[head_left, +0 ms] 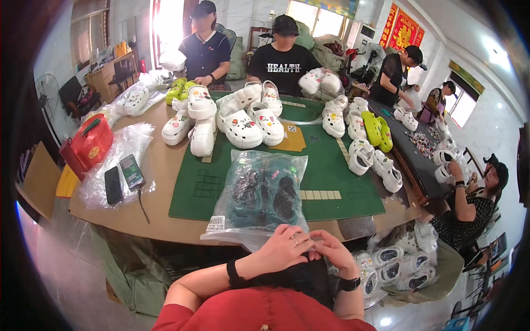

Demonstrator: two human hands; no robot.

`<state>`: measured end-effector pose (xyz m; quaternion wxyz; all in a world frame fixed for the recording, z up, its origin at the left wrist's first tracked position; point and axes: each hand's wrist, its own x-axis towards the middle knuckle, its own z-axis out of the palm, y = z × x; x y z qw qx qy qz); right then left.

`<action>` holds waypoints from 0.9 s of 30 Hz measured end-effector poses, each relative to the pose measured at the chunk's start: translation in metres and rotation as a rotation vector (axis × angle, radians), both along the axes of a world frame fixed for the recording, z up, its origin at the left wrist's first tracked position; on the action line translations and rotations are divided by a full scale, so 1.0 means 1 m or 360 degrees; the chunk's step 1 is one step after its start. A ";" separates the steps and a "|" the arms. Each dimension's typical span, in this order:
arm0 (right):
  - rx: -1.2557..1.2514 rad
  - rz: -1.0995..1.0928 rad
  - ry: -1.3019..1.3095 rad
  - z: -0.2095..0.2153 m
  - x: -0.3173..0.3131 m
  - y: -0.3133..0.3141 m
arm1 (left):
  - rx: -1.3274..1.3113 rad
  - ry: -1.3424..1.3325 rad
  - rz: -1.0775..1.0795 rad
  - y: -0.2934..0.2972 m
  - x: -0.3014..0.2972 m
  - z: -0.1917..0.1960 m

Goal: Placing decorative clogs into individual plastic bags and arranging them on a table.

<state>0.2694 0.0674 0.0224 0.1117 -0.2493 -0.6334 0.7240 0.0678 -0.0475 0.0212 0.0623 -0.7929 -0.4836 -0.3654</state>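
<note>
A clear plastic bag (232, 220) lies at the near edge of the table, with a pair of dark green clogs (284, 193) inside it. My left hand (280, 249), with a ring on one finger, is closed on the bag's near right edge. Right beside it, my right hand (332, 251) is bent with its fingers pinched together at the same edge. The two hands touch or nearly touch, and their fingertips are partly hidden. Beyond the bag, several white clogs (243, 129) with colourful charms stand grouped on the green mat (193, 193).
Two phones (131, 171) and a red bag (94, 143) rest on the left beside loose plastic. White clogs (361, 157) and lime green clogs (377, 131) line the right side. Bagged clogs (389, 270) fill a sack at lower right. Other people work around the tables.
</note>
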 end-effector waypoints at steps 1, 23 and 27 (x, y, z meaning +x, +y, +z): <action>0.0012 0.0003 -0.0009 -0.001 -0.001 0.000 | 0.0012 -0.0009 0.0003 0.002 0.003 -0.004; -0.0445 0.0028 0.0262 -0.013 -0.001 0.003 | 0.0333 -0.0067 0.0236 0.005 0.011 -0.027; -0.0375 -0.0009 0.0208 -0.006 -0.002 -0.001 | 0.0298 -0.0134 0.0130 0.005 0.010 -0.023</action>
